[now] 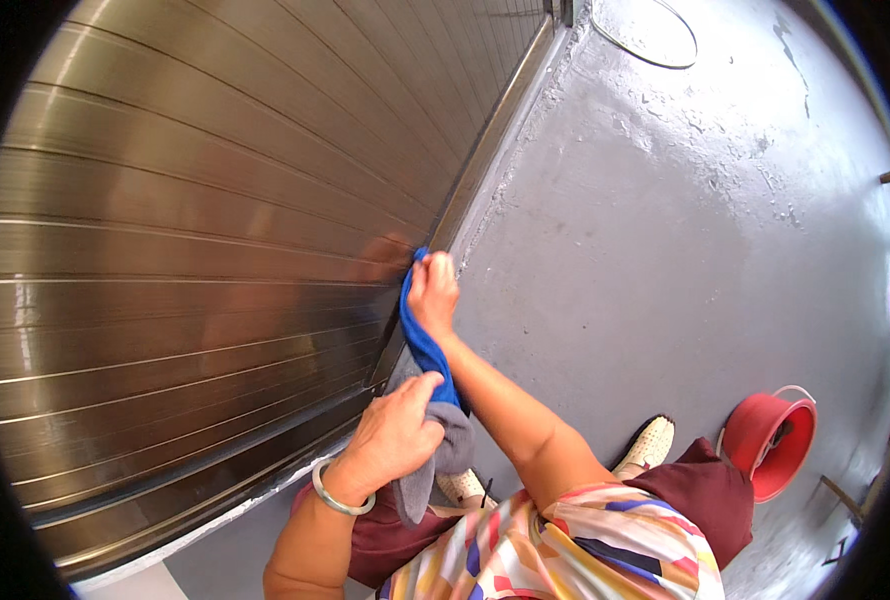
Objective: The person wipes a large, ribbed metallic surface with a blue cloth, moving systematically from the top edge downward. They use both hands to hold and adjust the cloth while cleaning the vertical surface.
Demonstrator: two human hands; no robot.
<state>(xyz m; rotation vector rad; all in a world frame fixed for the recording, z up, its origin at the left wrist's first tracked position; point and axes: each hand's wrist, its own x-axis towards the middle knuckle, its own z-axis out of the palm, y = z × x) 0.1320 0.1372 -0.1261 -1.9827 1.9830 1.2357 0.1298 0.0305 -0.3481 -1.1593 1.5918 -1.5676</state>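
My right hand [435,292] is closed on the upper end of a blue cloth [427,350], which it presses along the lower metal edge of a brown ribbed door panel [225,200]. The blue cloth hangs down from there toward my left hand [395,430], which wears a pale bangle [342,490]. My left hand is closed around a bunched grey cloth [453,440], with its fingertips against the lower end of the blue one. Whether blue and grey are one piece or two, I cannot tell.
A red bucket [765,430] with a pale handle stands on the glossy grey floor [615,280] to the right, with something dark inside. My pale shoes [650,443] are close by. A thin hoop or cable loop [655,62] lies at the far end.
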